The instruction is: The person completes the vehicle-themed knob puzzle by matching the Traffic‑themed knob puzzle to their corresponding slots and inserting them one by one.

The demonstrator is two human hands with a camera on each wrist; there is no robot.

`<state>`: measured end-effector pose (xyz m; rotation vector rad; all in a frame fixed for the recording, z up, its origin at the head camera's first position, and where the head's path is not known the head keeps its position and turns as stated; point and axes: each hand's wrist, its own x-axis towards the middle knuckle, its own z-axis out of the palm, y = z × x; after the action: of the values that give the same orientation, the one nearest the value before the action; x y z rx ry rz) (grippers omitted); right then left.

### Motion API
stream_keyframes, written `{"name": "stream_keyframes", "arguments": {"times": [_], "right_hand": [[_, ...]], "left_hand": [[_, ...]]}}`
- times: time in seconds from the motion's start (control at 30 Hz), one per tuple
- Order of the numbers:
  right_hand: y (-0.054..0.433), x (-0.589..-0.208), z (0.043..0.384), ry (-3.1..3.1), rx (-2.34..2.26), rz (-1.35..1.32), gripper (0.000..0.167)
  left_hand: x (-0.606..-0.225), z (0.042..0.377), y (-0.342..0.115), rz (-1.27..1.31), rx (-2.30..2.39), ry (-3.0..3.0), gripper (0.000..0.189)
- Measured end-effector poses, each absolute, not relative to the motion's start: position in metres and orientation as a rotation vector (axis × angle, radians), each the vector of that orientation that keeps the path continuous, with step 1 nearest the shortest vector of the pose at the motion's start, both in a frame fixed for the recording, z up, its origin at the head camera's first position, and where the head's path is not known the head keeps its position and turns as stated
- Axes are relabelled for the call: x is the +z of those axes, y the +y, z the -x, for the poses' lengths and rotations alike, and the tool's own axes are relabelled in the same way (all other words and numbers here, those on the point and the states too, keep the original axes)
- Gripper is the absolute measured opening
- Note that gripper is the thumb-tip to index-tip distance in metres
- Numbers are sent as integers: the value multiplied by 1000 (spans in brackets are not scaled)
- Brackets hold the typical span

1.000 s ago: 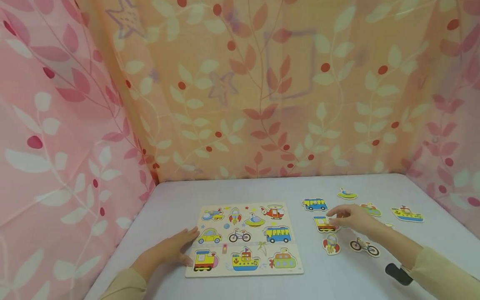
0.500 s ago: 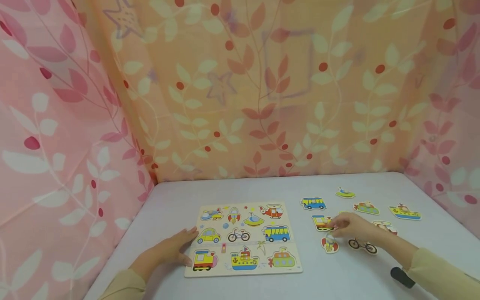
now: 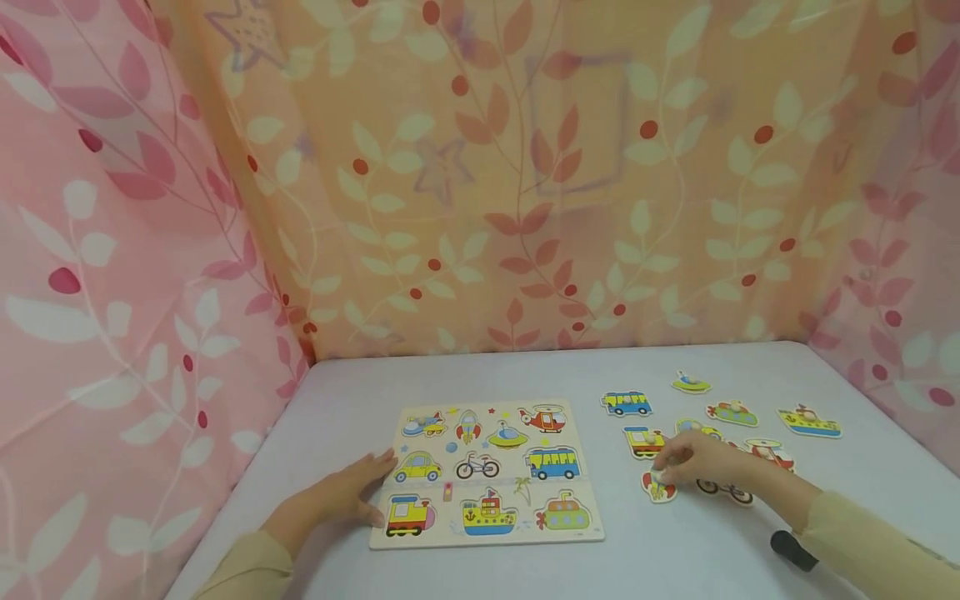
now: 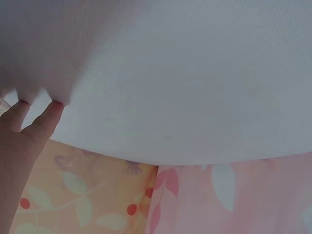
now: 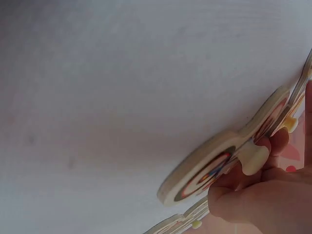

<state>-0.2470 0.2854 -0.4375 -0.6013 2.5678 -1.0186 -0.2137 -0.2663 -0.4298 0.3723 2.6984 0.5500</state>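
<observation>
My left hand point(image 3: 333, 498) rests at the left edge of a wooden puzzle board point(image 3: 517, 540), fingers extended and thumb at its lower left. The board has pictured vehicle recesses. At the right, my right hand point(image 3: 693, 458) pinches the knob of the rocket puzzle piece point(image 3: 660, 492), which lies on the table. Just beyond the fingers is the train piece point(image 3: 639, 442). Under the hand, partly covered, lies the bicycle piece point(image 3: 724, 492); the right wrist view shows a knobbed wooden piece point(image 5: 204, 168) close by the fingers. In the left wrist view, fingertips point(image 4: 57, 103) touch the table's white cover.
Around the right hand lie the bus piece point(image 3: 627, 403), flying saucer piece point(image 3: 692, 383), submarine piece point(image 3: 732, 413), ship piece point(image 3: 810, 422), car piece point(image 3: 697, 428) and helicopter piece point(image 3: 772, 454). Patterned curtains point(image 3: 480, 208) enclose the white table point(image 3: 450, 379).
My right hand has come nearer, from beside the train piece to the rocket piece's knob, uncovering the car and helicopter pieces. The left hand has stayed at the board.
</observation>
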Motion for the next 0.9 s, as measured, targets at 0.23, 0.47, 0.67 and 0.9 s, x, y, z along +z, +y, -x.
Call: {"name": "stream_keyframes", "arguments": {"times": [0.23,0.47,0.67,0.9], "right_hand": [[281,-435,246,2594,-957,557,11],[280,-441,246,2611,-991,606,9],[277,-439,246,2650,-947,488,10],[271,-435,241,2678,-934,324,11]], "left_hand": [[-432,213,-268,-369,555,2702,92],[-431,215,-269,-391,572,2704,93],[-430,217,-267,-377,573,2697,94],[-432,215,-267,-368,553,2700,93]]}}
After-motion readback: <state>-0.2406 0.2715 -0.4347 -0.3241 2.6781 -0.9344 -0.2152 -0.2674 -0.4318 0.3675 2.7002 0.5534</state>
